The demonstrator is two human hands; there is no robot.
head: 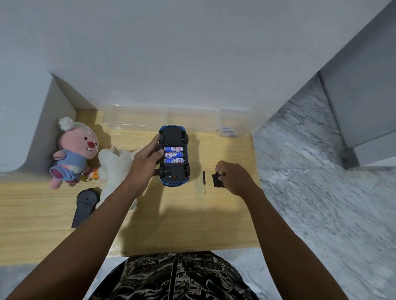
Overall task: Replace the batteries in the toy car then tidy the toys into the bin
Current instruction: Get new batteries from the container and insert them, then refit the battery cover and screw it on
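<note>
The left hand (146, 163) is gripping the upturned blue plastic toy car (174, 155) on the light wooden tabletop (28, 221), its three blue-and-white cylindrical batteries (173, 154) showing. The right hand (234, 178) is pinching the small black rectangular battery cover (218, 181), beside a thin black screwdriver (204, 181).

Free room and obstacles around the toy car (174, 156)

I see bare wooden desk (177, 220) nearer me than the car, open to either hand. Left of it, the white plush (114, 166), pink plush (74, 153) and black remote (84, 207) crowd the way. Right of it, a small screwdriver (204, 181) lies across the lane. Beyond it, clear plastic bins (134, 116) line the wall.
</note>
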